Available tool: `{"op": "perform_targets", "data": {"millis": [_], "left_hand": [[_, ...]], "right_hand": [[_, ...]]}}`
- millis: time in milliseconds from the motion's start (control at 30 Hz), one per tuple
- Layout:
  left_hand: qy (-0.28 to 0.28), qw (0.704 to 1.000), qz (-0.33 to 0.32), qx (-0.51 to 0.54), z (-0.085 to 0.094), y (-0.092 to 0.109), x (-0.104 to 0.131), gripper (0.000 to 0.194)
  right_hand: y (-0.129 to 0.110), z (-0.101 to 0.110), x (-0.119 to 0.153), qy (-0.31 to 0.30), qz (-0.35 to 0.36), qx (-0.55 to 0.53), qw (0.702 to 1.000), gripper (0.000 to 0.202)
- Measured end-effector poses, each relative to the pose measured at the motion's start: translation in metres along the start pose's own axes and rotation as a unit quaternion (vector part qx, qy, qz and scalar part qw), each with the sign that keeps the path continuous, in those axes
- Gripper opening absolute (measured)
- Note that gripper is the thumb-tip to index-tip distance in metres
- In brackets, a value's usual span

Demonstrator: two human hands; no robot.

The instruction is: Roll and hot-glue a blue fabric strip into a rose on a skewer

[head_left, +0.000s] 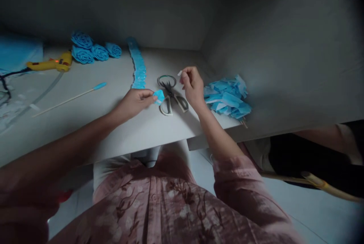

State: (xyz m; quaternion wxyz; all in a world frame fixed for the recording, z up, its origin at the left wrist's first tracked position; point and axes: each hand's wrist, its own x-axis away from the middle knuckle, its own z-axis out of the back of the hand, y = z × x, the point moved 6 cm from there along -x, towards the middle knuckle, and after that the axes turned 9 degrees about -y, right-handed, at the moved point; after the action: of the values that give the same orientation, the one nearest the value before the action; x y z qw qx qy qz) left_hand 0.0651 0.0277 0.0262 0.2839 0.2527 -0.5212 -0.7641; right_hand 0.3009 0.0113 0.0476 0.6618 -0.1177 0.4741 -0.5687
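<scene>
My left hand (136, 102) pinches a small blue paper petal (159, 96) above the table, just left of the scissors. Raised to the right of the scissors, my right hand (192, 84) has its fingertips closed on a small white strip (179, 73). Between the two hands lie scissors (170, 94) with pale handles toward me, their blades over a dark ring (162, 81) of wire or tape. A ruffled blue paper strip (138, 63) stretches away behind my left hand. A heap of blue and white paper pieces (227, 98) sits beside my right wrist.
Several rolled blue paper roses (82, 54) lie at the back left, beside a yellow glue gun (64, 62). A blue-tipped stick (71, 99) rests on the table (119, 137). Walls rise behind and to the right. Another person's arm (324, 137) shows at the far right.
</scene>
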Motion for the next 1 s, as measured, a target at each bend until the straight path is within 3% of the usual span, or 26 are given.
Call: {"op": "perform_targets", "data": {"millis": [67,133,267,367,733,1000], "left_hand": [[0.017,0.998,0.032,0.053,0.007,0.004,0.014,0.038],[0.022,0.994,0.046,0.094,0.008,0.007,0.026,0.035],[0.051,0.988,0.060,0.134,0.007,0.005,0.043,0.031],[0.055,0.986,0.065,0.143,0.005,0.001,0.050,0.030],[0.033,0.982,0.035,0.182,0.003,-0.004,0.057,0.032],[0.029,0.981,0.039,0.185,0.002,-0.004,0.056,0.030]], "right_hand": [[-0.017,-0.007,0.015,-0.022,0.043,-0.090,0.995,0.042],[-0.037,-0.016,0.031,-0.041,0.070,-0.111,0.991,0.042],[-0.076,-0.025,0.055,-0.019,0.191,-0.047,0.980,0.026],[-0.094,-0.029,0.064,0.016,0.300,0.033,0.953,0.017],[-0.103,-0.048,0.071,0.040,0.429,0.112,0.895,0.012],[-0.098,-0.052,0.071,0.037,0.434,0.148,0.888,0.014]]}}
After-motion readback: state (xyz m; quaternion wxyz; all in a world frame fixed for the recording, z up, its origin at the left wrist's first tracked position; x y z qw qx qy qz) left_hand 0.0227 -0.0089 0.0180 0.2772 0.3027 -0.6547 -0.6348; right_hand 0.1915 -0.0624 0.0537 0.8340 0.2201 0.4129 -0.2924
